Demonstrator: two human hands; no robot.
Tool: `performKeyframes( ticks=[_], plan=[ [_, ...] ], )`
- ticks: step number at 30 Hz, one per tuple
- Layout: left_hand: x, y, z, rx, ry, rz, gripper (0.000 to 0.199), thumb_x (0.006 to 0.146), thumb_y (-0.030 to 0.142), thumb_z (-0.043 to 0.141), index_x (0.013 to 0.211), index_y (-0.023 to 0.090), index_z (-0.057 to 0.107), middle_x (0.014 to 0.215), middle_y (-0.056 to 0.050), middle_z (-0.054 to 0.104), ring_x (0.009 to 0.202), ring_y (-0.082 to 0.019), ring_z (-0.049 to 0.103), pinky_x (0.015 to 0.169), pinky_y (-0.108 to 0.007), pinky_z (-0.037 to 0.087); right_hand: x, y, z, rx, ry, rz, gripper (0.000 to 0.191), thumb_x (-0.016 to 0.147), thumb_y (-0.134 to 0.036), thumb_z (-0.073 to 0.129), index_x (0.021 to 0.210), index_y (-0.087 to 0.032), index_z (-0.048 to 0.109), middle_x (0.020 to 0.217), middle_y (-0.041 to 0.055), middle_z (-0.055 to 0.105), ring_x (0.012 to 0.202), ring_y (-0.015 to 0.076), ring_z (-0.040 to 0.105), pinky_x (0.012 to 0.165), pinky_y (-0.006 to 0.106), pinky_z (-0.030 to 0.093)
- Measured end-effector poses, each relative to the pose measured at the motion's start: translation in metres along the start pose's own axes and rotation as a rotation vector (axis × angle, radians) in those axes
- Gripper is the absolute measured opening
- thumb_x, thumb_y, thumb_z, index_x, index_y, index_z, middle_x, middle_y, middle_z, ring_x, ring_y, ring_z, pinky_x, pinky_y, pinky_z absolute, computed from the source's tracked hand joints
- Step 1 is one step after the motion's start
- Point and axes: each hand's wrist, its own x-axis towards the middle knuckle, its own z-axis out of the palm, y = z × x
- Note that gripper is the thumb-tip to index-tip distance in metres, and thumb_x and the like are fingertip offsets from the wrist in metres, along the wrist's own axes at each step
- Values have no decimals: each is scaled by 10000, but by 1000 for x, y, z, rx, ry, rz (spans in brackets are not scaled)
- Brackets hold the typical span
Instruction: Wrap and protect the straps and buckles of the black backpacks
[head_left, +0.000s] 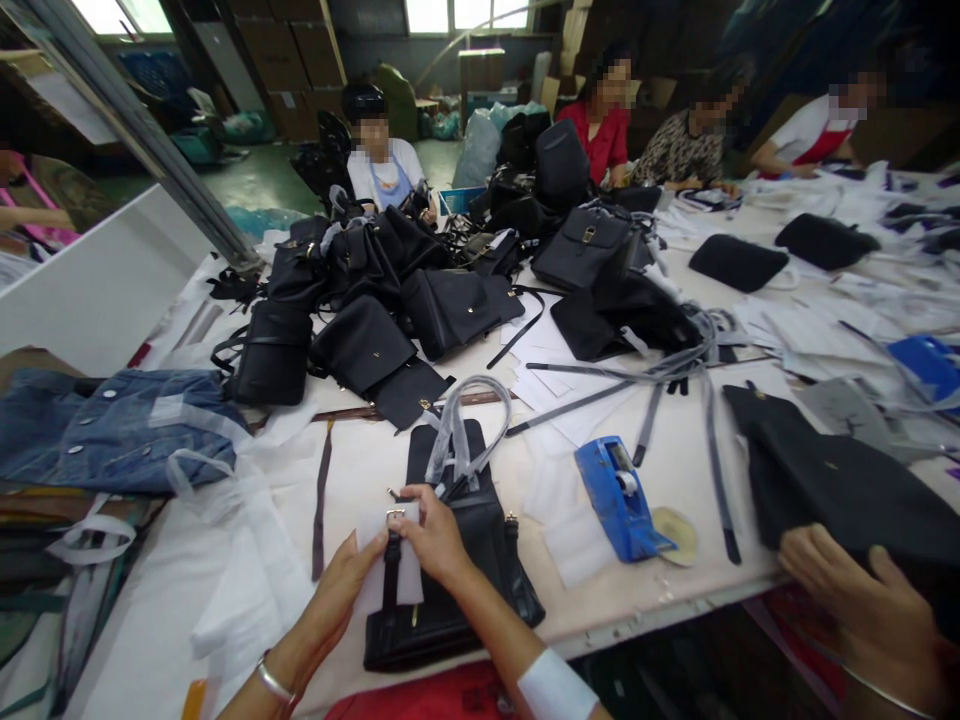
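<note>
Black bag (480, 530) lies flat on the near side of the counter (577, 620), centre, right in front of the person. Head view, the only one: left hand (341, 580) has its thumb down on the white sheet (409, 585) by the strap (391, 575); the rest of those fingers are behind, can't tell how they sit. Right hand (435, 535) is narrow, thumb & index pinching the sheet's far edge right by the buckle (395, 514). Sheet sits under strap & buckle.

Risks, my guess: sheet looks thin & light, so it could slip or crumple if one hand lets go b/c nothing visible fastens it. Buckle's metal could prob. scratch the bag's face if the sheet slides out. Right forearm is across the bag; a sleeve or wrist could drag it askew.

Far side of the bag: plastic-wrapped handle (504, 400) stands up in a loop, could poss. snag a cuff. Tape dispenser (611, 500) is just right of the bag, so a wide elbow might knock it. Further right, loose straps (720, 470) could tangle w/ it, & a co-worker's hand (840, 580) is on another bag (840, 480); that bag, if pulled left, might crowd this spot. Bag pile (457, 310) at far centre is heaped, might slide nearer if bumped.
</note>
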Motion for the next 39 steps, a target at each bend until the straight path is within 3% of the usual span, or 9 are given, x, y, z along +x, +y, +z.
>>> performKeyframes(
  ticks=[8,14,20,22,28,34,39],
  plan=[
    [8,-4,-7,68,-72,-85,581,769,469,670,1242,144,583,1017,-124,731,925,-317,679,815,-428,532,1,2,-6,-11,-2,13,272,729,-299,694,984,-225,633,862,-18,674,733,142,593,657,232,419],
    [13,-1,-12,113,-145,-110,562,762,472,677,1221,155,604,1039,-118,724,944,-315,671,790,-395,531,0,1,-9,-24,8,22,236,732,-311,696,941,-221,633,806,-31,664,695,130,577,631,223,399],
    [17,-8,-11,141,-82,-105,574,704,459,734,1178,153,633,1018,-105,732,959,-321,665,837,-403,519,1,1,-8,-19,7,20,199,729,-320,694,890,-225,627,757,-44,645,645,115,549,607,219,395],
    [15,-11,-9,145,-55,-82,543,750,453,691,1204,164,615,1022,-101,731,968,-316,662,836,-408,520,1,1,-10,66,-10,42,224,715,-326,707,896,-223,625,753,-36,636,645,115,548,607,221,413],
    [5,-6,-4,36,-75,-69,497,810,441,625,1210,148,602,1016,-115,726,877,-284,681,815,-403,525,-6,10,-28,723,-203,287,494,809,-520,585,1153,-168,546,828,40,638,660,130,607,595,254,486],
    [6,-9,-1,21,-96,-48,423,804,439,635,1090,128,647,869,-99,733,740,-220,682,713,-313,530,-9,14,-16,582,-345,238,404,765,-467,659,1011,-146,653,647,-15,600,539,98,544,557,226,436],
    [18,-14,1,196,8,23,423,756,479,661,1017,146,659,662,-40,697,540,-166,621,531,-247,489,-1,8,-5,323,-152,91,244,778,-402,631,832,-168,669,674,-13,599,611,126,543,595,237,415]
  ],
)
